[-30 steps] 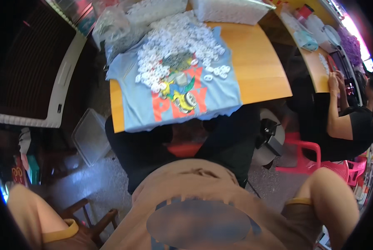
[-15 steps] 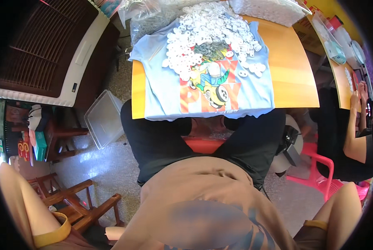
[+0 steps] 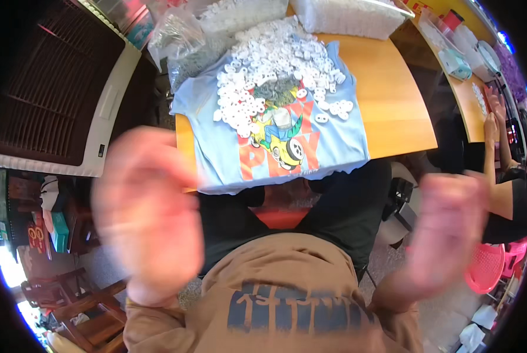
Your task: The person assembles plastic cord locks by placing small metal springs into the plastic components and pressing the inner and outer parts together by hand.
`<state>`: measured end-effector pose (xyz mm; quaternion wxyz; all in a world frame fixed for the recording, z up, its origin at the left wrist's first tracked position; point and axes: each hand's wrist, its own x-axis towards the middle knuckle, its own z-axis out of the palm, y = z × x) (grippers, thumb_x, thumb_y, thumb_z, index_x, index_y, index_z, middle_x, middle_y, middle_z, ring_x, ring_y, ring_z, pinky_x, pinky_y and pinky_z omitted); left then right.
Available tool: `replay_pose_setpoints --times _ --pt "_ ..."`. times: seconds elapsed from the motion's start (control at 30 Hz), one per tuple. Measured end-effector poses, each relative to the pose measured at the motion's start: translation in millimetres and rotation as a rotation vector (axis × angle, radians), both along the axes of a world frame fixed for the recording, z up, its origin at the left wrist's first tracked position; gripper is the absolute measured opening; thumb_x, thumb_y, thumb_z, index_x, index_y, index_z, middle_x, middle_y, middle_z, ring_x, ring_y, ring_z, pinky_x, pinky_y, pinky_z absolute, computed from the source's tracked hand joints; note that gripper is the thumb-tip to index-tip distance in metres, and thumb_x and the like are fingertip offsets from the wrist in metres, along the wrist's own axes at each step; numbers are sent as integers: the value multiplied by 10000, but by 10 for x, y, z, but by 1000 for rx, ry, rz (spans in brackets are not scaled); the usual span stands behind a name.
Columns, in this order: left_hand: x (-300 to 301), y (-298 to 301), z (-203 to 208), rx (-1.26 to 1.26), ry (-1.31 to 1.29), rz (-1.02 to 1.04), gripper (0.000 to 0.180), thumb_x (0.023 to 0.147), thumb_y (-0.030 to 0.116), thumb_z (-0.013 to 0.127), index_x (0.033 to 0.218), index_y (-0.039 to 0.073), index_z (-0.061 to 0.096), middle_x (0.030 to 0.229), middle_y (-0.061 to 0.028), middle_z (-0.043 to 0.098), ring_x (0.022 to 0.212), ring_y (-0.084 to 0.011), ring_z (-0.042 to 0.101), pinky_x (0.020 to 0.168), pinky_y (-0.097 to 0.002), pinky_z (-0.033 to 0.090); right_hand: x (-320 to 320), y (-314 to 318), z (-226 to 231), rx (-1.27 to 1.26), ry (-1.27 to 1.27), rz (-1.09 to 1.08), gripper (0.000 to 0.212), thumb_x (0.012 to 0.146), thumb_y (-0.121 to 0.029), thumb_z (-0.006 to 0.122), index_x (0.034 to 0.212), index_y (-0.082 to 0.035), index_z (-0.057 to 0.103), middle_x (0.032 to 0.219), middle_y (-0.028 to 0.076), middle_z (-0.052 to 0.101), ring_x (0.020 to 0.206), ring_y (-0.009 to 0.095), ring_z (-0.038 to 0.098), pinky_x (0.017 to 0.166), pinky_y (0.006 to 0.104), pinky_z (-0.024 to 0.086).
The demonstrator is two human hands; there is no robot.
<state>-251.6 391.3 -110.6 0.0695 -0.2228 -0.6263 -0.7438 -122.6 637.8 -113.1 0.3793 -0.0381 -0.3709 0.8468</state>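
Observation:
My left hand [image 3: 148,215], smeared by motion, is raised in front of the table's left corner and holds nothing that I can make out. Over on the right, my right hand [image 3: 446,229] is blurred too, in the air beside my right knee. Neither one touches the table. A light blue T-shirt [image 3: 216,159] with a cartoon print lies spread over the tabletop. Heaped on it are many small white plastic pieces [image 3: 281,53] with holes. A small pile of dark grey-green bits [image 3: 275,90] sits below that heap, near the print.
At the table's far edge stand a clear bin [image 3: 352,17] and a plastic bag [image 3: 178,35]. Bare orange tabletop [image 3: 387,100] shows on the right. Another person's hands [image 3: 493,115] are at a second table on the right. Wooden chairs [image 3: 87,306] stand at lower left.
Both my hands have come up into view from the lower sides. The view has shifted, so the table appears a little lower and further left. The heap looks the same.

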Motion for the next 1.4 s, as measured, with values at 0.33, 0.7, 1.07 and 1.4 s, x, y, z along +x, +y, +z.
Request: replay_pose_setpoints --times 0.33,0.7,1.07,1.4 --pt "547 246 -824 283 -978 -678 218 863 28 558 1065 9 478 986 -73 562 891 -106 562 759 -241 488 -96 -593 -861 199 -409 556 167 773 94 599 928 34 585 927 111 580 867 145 565 770 269 469" --pt "653 240 -735 207 -936 -556 263 861 -1 524 1120 -11 475 963 -97 575 874 -134 581 729 -264 510 -19 -641 -775 339 -479 562 167 800 79 576 960 38 596 970 114 571 855 143 577 751 261 472" --pt "698 213 -729 -43 -645 -538 265 854 -26 511 1119 -16 513 955 -43 564 842 -57 525 698 -193 439 -23 -605 -866 596 -357 452 271 769 99 592 1031 49 545 949 135 605 833 160 611 733 258 488" --pt "696 277 -790 -14 -690 -530 283 839 -55 500 1120 -25 508 958 -51 559 805 -62 522 700 -196 433 -46 -599 -920 525 -357 472 269 756 110 591 1012 32 559 940 123 610 825 160 611 713 257 491"
